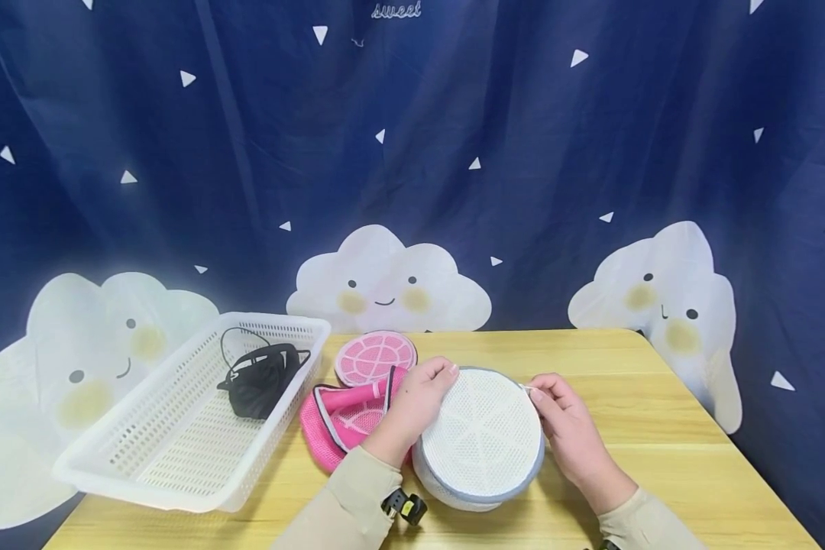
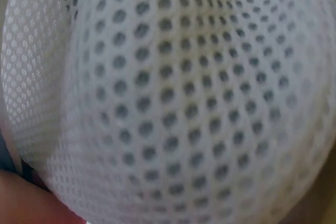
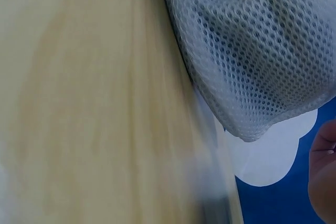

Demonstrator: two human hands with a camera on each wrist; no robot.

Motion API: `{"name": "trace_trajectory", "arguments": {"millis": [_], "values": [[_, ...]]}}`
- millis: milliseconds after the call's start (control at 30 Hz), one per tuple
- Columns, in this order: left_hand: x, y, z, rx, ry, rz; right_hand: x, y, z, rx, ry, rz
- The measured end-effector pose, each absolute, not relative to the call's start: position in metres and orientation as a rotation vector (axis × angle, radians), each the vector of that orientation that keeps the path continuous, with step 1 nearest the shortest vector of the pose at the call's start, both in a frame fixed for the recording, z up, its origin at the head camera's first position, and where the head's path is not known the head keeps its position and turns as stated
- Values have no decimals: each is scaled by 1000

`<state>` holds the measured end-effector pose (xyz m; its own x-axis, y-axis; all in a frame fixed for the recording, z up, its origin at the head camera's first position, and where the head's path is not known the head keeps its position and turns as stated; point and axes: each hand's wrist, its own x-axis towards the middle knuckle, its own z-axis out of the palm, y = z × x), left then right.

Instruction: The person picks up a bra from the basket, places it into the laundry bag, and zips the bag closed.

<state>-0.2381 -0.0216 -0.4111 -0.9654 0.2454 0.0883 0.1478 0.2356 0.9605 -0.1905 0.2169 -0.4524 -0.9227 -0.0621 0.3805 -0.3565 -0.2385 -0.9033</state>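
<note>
A round white mesh laundry bag (image 1: pixel 484 435) with grey-blue trim stands tilted above the table, its flat lid facing up. At its upper left rim the left hand (image 1: pixel 419 401) grips the edge, thumb over the trim. The right hand (image 1: pixel 569 428) pinches a small white zipper pull (image 1: pixel 526 387) at the upper right rim. Mesh side wall (image 2: pixel 173 93) fills the left wrist view, with a bit of the hand at lower left. In the right wrist view the bag (image 3: pixel 257 51) hangs at upper right, the right hand (image 3: pixel 324 177) partly visible below it.
Left of the bag lies an unzipped pink mesh bag (image 1: pixel 326 451), with a round pink mesh lid (image 1: pixel 376 359) behind it. A white plastic basket (image 1: pixel 158 500) farther left contains a black bra-like garment (image 1: pixel 264 382). The wooden table (image 1: pixel 687 458) ends before a dark blue curtain (image 1: pixel 412 176).
</note>
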Motion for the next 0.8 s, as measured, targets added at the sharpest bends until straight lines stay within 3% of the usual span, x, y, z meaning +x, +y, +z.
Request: {"name": "trace_trajectory", "arguments": {"millis": [500,667,800], "values": [[-244,-20,-415,267,2251,2162,-192,219,-453,531,-1738,2255],[-241,-17,-412,332,2153,2208,-192,219,-448,316,-1810,2169],[-235,-14,-410,542,2095,2084,-192,222,-441,79,-1917,2008]]}}
